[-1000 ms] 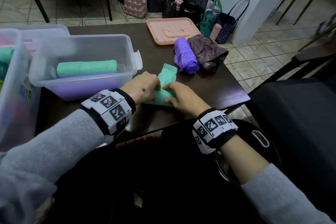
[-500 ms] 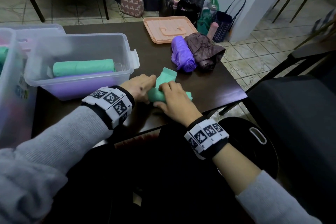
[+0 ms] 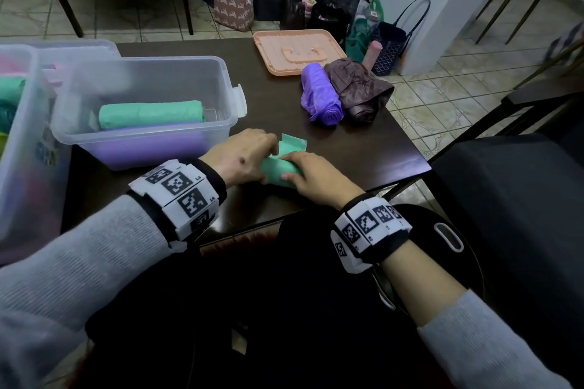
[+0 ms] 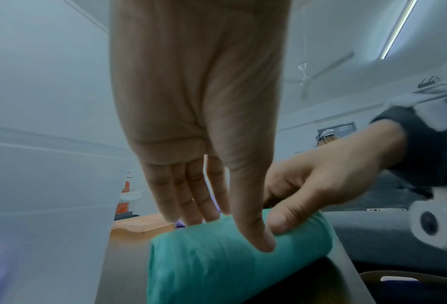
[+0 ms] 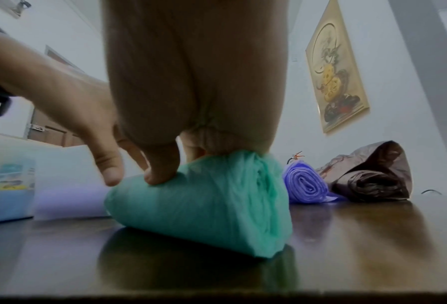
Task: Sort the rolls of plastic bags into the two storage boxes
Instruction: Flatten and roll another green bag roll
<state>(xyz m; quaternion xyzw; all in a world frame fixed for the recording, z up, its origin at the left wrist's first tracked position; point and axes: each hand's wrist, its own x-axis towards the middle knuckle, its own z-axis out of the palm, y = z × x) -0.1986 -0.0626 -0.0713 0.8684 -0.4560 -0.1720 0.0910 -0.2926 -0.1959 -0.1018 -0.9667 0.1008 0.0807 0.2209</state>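
Observation:
A green roll of bags (image 3: pixel 279 169) lies on the dark table (image 3: pixel 363 155) near its front edge, with a short loose flap (image 3: pixel 294 144) at its far side. My left hand (image 3: pixel 249 151) holds its left part, thumb (image 4: pixel 256 236) on the near side and fingers (image 4: pixel 188 205) behind it. My right hand (image 3: pixel 313 174) grips the right end, thumb (image 5: pixel 161 170) pressed into the plastic of the green roll (image 5: pixel 204 205). The nearer clear storage box (image 3: pixel 142 63) holds a green roll (image 3: pixel 148 114) on a purple one (image 3: pixel 151 144). A purple roll (image 3: pixel 319 98) and a brown roll (image 3: pixel 357 95) lie farther right.
A second clear box (image 3: pixel 19 110) with green and pink contents stands at the far left. A pink lid (image 3: pixel 300 50) lies at the table's back. Several bags (image 3: pixel 347 16) stand on the tiled floor behind; a dark chair (image 3: pixel 505 199) is at the right.
Both hands have rolled the green bags up away from me; the flat loose tail seen earlier is now a short flap, and the roll is thicker.

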